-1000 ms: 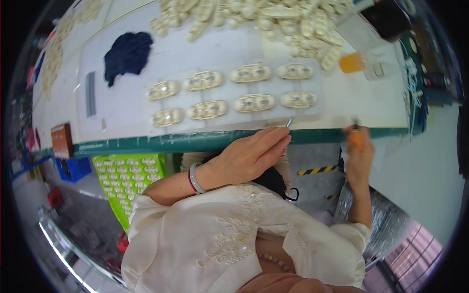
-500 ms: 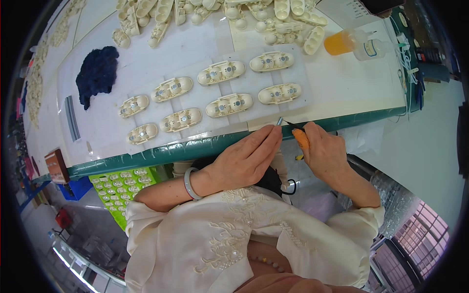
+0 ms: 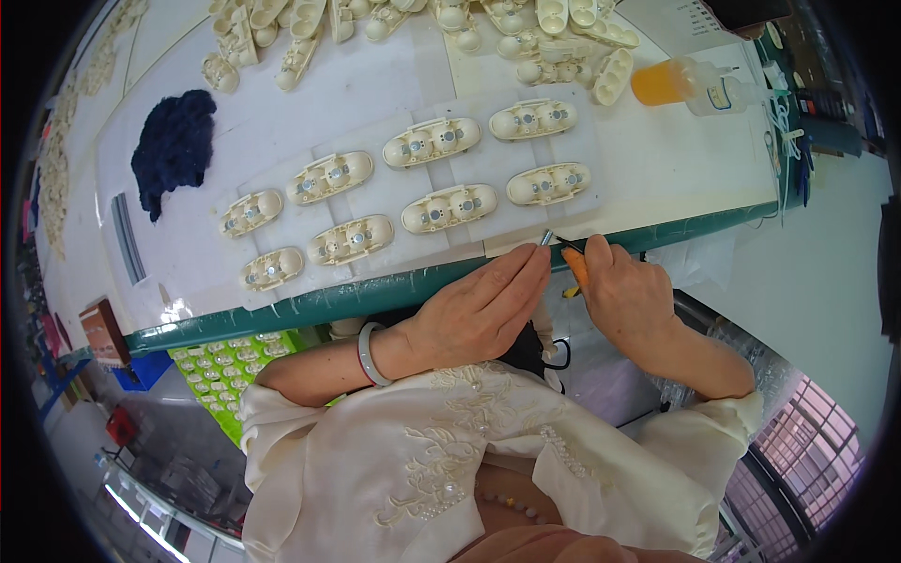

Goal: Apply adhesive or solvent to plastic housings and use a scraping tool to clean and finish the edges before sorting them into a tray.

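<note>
A small metal piece is pinched at the fingertips of the left hand just over the table's green edge, met by an orange-handled tool gripped in the closed right hand, with cream moulded parts laid in rows beyond.

Glossy cream plastic housings, fuzzy navy cloth, shiny metal pin.
</note>
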The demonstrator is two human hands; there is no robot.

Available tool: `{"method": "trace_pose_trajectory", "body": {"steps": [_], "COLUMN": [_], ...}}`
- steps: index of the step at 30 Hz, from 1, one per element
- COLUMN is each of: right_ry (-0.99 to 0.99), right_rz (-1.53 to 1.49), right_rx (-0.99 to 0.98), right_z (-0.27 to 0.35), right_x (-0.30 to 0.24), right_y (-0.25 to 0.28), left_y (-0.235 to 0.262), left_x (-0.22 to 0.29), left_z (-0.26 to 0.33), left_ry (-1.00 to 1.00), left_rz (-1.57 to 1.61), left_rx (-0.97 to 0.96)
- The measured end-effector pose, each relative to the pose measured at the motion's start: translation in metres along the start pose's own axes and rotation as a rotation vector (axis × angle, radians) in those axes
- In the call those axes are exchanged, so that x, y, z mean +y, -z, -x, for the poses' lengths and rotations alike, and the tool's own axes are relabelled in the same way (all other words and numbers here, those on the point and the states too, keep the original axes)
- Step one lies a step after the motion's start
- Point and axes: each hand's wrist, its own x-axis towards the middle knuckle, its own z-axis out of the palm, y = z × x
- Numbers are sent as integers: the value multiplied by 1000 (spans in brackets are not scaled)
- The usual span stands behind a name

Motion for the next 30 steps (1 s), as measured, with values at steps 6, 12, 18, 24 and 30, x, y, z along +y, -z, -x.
{"method": "trace_pose_trajectory", "body": {"steps": [6,12,18,24,30], "right_ry": [31,5,-388,-643,-334], "right_rz": [-12,-278,-400,-329,110], "right_rx": [-63,-396,-294,222,475], "right_z": [-6,-11,15,5,-1], "right_x": [6,32,91,173,147], "right_y": [10,40,61,11,0], "left_y": [-1,-2,2,17,71], "left_x": [0,-3,-4,1,5], "left_z": [-2,-6,-2,-9,11], "left_ry": [25,59,153,337,597], "left_rz": [71,139,314,677,953], "left_rx": [42,120,185,246,300]}}
